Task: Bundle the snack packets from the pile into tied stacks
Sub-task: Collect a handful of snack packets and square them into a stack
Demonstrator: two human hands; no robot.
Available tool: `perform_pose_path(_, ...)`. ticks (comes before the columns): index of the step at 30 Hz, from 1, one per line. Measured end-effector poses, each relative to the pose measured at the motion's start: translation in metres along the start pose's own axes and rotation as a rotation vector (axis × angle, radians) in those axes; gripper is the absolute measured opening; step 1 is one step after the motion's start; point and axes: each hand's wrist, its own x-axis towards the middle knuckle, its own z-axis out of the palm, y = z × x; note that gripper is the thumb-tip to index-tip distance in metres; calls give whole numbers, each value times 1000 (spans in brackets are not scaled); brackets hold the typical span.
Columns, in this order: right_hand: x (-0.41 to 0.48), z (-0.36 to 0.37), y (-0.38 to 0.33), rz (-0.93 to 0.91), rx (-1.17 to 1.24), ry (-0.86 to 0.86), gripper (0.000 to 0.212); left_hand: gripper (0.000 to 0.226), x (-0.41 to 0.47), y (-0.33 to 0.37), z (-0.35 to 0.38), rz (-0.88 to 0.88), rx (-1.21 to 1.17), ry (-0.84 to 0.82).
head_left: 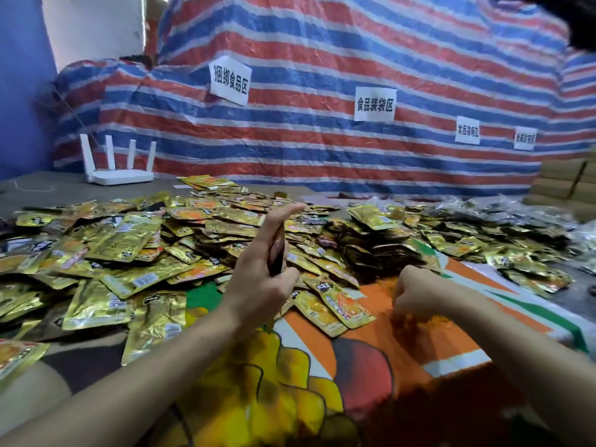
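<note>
Mid frame, the left grip pinches a thin stack over the pile. The right grip curls low; holding something, I cannot tell. A loose thumb could let the stack slip.

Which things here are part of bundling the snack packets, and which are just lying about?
Part of the job: pile of gold foil snack packets; thin dark-edged stack of packets gripped by the left hand; right hand, curled down on the orange printed cloth.
Lying about: white router with four antennas; white paper signs on the red-and-blue striped tarp.
</note>
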Motion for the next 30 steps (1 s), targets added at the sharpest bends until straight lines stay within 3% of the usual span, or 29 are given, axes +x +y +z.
perform_pose_path(8, -11, 12, -13, -65, -203, 86, 24, 78, -2, 4, 6, -74, -87, 21)
perform_pose_path(11, -17, 6, -22, -54, -218, 199, 18, 77, 0, 4, 1, -118, -165, 30)
perform_pose_path(14, -19, -2, -44, -171, 80, 360, 12, 77, 2, 4, -10, -173, -239, 70)
perform_pose_path(17, -22, -4, -83, -397, 410, 389, 11, 77, 5, -2, -24, -244, -349, 186)
perform_pose_path(22, -18, 7, -153, -653, 629, 428, 12, 73, 8, -15, -55, -281, -293, 272)
perform_pose_path(27, -10, 31, -206, -715, 901, 478, 10, 76, 5, -31, -85, -337, -210, 249)
perform_pose_path(30, -1, 50, -225, -693, 998, 446, 8, 69, 0, -43, -95, -325, -214, 328)
